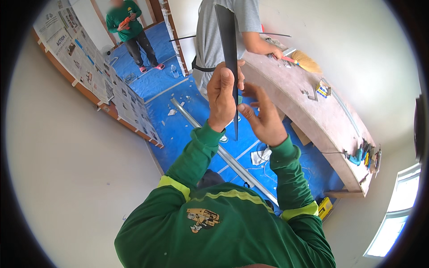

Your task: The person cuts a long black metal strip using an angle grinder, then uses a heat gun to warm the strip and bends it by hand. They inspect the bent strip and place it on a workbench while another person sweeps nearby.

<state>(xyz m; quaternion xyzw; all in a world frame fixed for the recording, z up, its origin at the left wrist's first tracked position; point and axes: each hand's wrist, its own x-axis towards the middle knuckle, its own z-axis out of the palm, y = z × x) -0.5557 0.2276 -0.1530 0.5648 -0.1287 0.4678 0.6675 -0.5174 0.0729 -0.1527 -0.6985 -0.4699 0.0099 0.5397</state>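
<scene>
A long, flat black piece (230, 49), wide at the top and tapering to a point below, stands upright before me; its exact kind I cannot tell. My left hand (221, 96) is closed on it, with the thumb up on the near side and fingertips showing past its right edge. Just right of its lower half is my right hand (267, 117), thumb and fingers spread apart. Its thumb tip is very close to the edge; whether they touch I cannot make out.
A person in grey (208, 27) stands ahead, one hand at a red-handled broom (306, 61) on a curved pinkish counter (308, 96). Tools (357, 156) lie at its near end. Metal channels (223, 154) cross the blue floor sheet (163, 118). Another person (127, 20) stands far left.
</scene>
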